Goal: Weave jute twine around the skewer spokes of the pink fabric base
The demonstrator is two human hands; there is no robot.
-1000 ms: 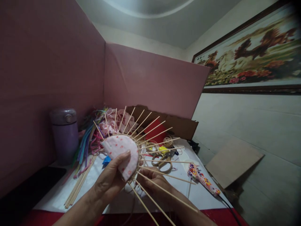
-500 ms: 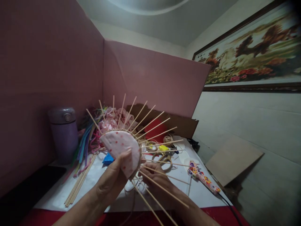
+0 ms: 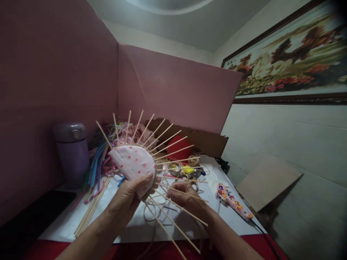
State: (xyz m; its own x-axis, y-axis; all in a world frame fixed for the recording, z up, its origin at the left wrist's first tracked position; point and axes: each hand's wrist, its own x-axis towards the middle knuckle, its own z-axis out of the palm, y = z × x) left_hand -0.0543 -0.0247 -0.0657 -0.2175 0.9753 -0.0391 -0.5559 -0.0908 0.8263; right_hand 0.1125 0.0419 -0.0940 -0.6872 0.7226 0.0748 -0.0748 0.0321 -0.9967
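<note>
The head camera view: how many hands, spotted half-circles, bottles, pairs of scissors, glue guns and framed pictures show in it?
Hands: 2 (left hand, right hand)
Spotted half-circle: 1
Purple bottle: 1
Scissors, partly hidden: 1 pair
Flowery glue gun: 1
Framed picture: 1
Total: 7

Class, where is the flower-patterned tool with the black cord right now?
In the head view, the flower-patterned tool lies on the right side of the white sheet, to the right of the right hand.
</note>
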